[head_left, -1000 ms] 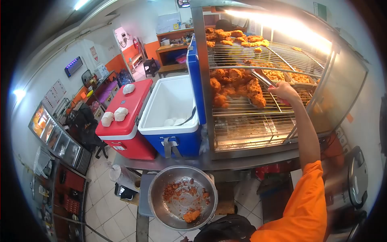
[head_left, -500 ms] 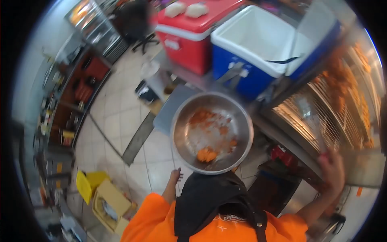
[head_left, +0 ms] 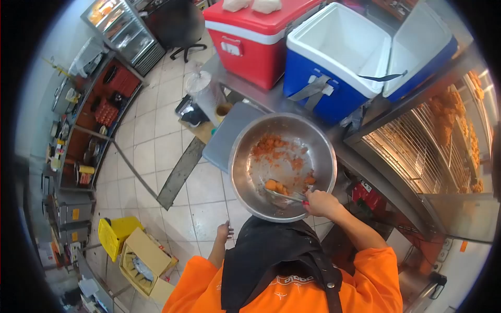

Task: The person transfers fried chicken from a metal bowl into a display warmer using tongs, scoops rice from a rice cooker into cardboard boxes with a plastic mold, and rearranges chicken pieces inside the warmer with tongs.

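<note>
Fried piece (head_left: 271, 184) with a craggy orange-brown crust lies low in the steel bowl (head_left: 242, 164), towards the rim nearest the black apron (head_left: 274, 255). The metal tongs (head_left: 293, 197) reach it from the right, their tips against or just beside it; the crust and steel blend there, so the exact contact is hard to tell. The right hand (head_left: 322, 203), over the bowl's near right rim, has its fingers closed around the red grip of the tongs. The left hand (head_left: 224, 231) hangs near the bowl's left side, its fingers loose and slightly apart.

Reddish crumbs (head_left: 271, 146) dust the smooth, round bowl floor, thickest towards the far rim, and bare metal at the centre leaves room for the tongs. The bowl overlaps a flat grey plastic top (head_left: 227, 142), whose left corner juts out beside the tiled floor (head_left: 148, 141). Past the far rim, 2 hard-sided coolers, 1 red (head_left: 250, 57) and 1 blue (head_left: 326, 78), line the front edge of the metal worktop (head_left: 250, 95); the glowing cabinet (head_left: 402, 151) with wire racks stands to their right.
</note>
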Demonstrator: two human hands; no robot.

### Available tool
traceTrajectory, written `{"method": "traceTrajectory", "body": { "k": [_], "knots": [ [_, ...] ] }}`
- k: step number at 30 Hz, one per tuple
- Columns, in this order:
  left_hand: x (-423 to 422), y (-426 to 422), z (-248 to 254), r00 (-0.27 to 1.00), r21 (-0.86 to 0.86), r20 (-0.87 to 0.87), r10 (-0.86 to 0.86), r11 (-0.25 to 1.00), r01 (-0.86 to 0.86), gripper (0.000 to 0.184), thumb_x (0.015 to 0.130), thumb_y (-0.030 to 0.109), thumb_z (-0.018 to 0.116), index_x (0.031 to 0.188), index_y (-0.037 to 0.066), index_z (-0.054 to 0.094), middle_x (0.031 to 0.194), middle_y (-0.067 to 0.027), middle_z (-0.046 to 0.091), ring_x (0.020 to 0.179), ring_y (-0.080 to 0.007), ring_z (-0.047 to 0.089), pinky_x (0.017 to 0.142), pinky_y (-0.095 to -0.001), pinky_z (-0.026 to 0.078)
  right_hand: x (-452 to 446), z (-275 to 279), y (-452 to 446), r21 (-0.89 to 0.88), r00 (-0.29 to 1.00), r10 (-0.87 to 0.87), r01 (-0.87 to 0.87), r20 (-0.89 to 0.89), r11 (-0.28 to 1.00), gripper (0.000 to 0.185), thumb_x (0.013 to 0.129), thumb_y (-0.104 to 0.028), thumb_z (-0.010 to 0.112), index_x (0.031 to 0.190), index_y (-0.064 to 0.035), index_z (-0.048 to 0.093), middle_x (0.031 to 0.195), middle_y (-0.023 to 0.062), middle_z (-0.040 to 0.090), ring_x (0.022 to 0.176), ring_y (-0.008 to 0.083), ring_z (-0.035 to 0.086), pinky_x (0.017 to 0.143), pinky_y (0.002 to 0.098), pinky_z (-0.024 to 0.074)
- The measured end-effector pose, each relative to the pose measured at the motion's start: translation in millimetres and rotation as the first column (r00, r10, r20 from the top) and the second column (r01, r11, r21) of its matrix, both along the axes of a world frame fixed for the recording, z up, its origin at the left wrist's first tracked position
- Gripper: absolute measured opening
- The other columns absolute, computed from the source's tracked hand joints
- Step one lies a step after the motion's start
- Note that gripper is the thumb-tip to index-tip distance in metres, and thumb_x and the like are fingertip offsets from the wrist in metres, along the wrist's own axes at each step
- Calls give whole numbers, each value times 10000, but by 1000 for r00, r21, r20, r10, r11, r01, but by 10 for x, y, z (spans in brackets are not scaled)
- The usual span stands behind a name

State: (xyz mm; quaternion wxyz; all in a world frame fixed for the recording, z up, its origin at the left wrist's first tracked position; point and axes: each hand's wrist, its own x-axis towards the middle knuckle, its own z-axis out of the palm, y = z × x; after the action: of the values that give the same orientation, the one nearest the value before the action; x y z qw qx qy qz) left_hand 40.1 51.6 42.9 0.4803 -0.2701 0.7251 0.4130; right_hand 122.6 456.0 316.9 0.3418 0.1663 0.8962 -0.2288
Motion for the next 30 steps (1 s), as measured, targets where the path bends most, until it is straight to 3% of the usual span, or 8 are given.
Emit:
{"method": "traceTrajectory", "body": {
  "k": [5,7,8,10,17,19,26,30],
  "knots": [
    [8,-164,12,998,127,-33,-46,991,50,467,866,454,450,1041,21,468,856,-166,595,643,-240,576,486,-337,454,182,12,364,-328,966,-237,190,-107,925,421,812,-395,537,948,2,574,687,161,606,581,274,607,560,387,482],
    [-55,-89,98,993,131,-32,-113,985,116,478,873,447,439,1055,7,482,878,-170,599,683,-245,581,543,-337,453,389,79,454,-591,854,-511,463,98,660,280,858,-312,542,855,-32,552,548,37,491,385,78,435,342,230,350],
    [-83,-41,137,989,119,-32,-142,982,145,484,877,444,433,1062,0,489,889,-173,602,703,-247,584,571,-338,453,514,178,497,-579,836,-544,478,70,660,280,858,-312,542,855,-32,552,548,37,491,385,78,435,342,230,350],
    [-137,105,217,980,73,-28,-195,978,197,497,883,437,422,1076,-14,503,910,-178,606,744,-252,589,628,-339,452,845,551,559,-771,613,-787,534,71,346,272,852,-317,553,883,-47,556,538,0,453,377,49,401,309,194,282],
    [-269,737,571,960,-48,-36,-279,960,277,534,895,418,411,1143,-43,513,963,-178,619,870,-267,595,777,-340,452,1536,1781,1147,-782,-179,-931,605,-319,151,211,887,-231,495,841,-28,532,452,-8,429,294,57,357,264,189,259],
    [-307,827,510,963,-31,-26,-268,963,267,532,890,419,423,1149,-39,502,957,-172,619,874,-267,592,771,-339,454,1586,1874,1645,-815,-146,-883,473,-445,333,236,888,-284,501,840,-53,515,435,-17,407,287,69,340,265,207,242],
    [-406,1158,299,956,49,-66,-286,956,289,510,878,434,442,1080,-30,506,915,-163,615,816,-259,593,709,-337,458,1018,2457,2887,-941,-60,-978,291,-200,174,265,893,-337,488,867,-76,529,497,-33,410,317,36,304,277,188,235],
    [-443,1347,300,957,51,-68,-281,957,285,500,871,442,453,1040,-25,509,891,-157,612,783,-254,593,674,-336,461,620,2607,3164,-865,55,-951,401,-305,301,278,867,-328,539,840,-51,532,512,-18,435,326,40,333,278,191,237]
  ]
}}
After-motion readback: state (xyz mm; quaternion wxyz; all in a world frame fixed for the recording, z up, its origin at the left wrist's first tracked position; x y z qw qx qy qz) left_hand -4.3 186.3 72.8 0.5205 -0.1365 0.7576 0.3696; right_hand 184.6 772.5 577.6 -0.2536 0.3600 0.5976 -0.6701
